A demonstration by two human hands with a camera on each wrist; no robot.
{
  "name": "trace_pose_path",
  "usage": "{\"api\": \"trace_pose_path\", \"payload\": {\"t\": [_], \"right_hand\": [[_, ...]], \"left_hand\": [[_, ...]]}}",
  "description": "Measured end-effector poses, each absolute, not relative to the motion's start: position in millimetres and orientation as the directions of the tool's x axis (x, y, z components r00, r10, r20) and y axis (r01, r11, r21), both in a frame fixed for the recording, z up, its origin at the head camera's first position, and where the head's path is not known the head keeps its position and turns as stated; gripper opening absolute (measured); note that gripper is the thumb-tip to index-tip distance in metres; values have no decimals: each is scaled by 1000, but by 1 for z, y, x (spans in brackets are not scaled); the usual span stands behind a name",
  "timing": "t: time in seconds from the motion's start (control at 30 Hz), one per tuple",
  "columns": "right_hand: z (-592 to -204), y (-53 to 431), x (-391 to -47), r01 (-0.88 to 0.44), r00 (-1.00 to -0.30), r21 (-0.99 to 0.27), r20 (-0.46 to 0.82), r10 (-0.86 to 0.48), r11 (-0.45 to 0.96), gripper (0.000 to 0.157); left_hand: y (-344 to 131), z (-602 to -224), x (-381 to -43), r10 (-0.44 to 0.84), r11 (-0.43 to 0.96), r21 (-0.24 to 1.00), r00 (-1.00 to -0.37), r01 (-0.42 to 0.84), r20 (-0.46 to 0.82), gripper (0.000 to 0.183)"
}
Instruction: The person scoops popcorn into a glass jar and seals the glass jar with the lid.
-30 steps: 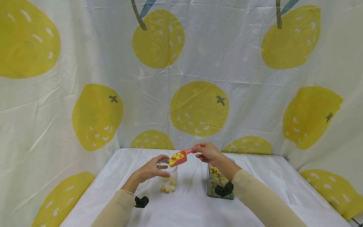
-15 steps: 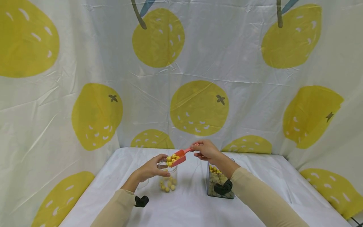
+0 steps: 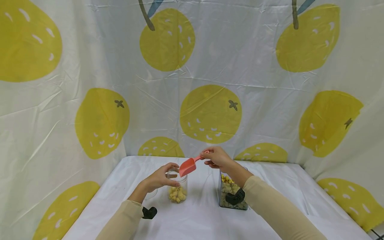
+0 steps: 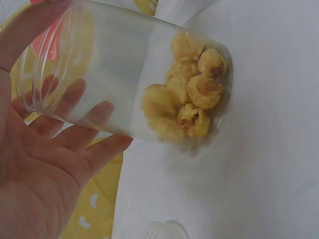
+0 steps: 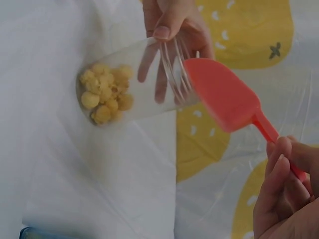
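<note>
A clear jar (image 4: 119, 55) stands on the white cloth with several yellow popcorn pieces (image 4: 192, 89) heaped in its bottom. My left hand (image 3: 162, 177) grips it near the threaded neck, fingers curled behind and thumb across the front. Over the jar's mouth tilts a red scoop (image 5: 224, 94), its bowl bare of popcorn and its tip right at the rim. My right hand (image 3: 219, 158) pinches the scoop's handle between thumb and fingers. Below my right wrist is a clear square container (image 3: 223, 196) holding more popcorn, partly hidden by the forearm.
A round clear lid (image 3: 151, 194) lies left of the jar, partly behind my left wrist. The white-covered table (image 3: 198, 220) meets a hanging curtain (image 3: 258, 113) with yellow fruit prints along its back and sides.
Popcorn has slid from the scoop into the jar, and the pile inside has grown. The right hand has shifted slightly left and up, tilting the scoop. The left hand has stayed put.
</note>
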State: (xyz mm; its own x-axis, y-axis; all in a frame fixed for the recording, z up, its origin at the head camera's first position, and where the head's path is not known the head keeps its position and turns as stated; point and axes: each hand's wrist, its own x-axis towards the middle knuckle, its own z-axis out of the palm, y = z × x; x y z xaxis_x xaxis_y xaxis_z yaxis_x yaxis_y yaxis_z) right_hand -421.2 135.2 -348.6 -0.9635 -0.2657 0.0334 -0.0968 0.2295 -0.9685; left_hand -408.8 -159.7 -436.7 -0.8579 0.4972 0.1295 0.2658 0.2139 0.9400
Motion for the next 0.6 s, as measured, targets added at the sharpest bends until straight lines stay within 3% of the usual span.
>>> {"api": "trace_pose_path", "payload": {"t": [0.6], "right_hand": [[-331, 119, -415, -223, -953, -899, 118, -280, 378, 18]], "left_hand": [[-158, -435, -407, 486, 247, 931, -866, 268, 120, 70]]}}
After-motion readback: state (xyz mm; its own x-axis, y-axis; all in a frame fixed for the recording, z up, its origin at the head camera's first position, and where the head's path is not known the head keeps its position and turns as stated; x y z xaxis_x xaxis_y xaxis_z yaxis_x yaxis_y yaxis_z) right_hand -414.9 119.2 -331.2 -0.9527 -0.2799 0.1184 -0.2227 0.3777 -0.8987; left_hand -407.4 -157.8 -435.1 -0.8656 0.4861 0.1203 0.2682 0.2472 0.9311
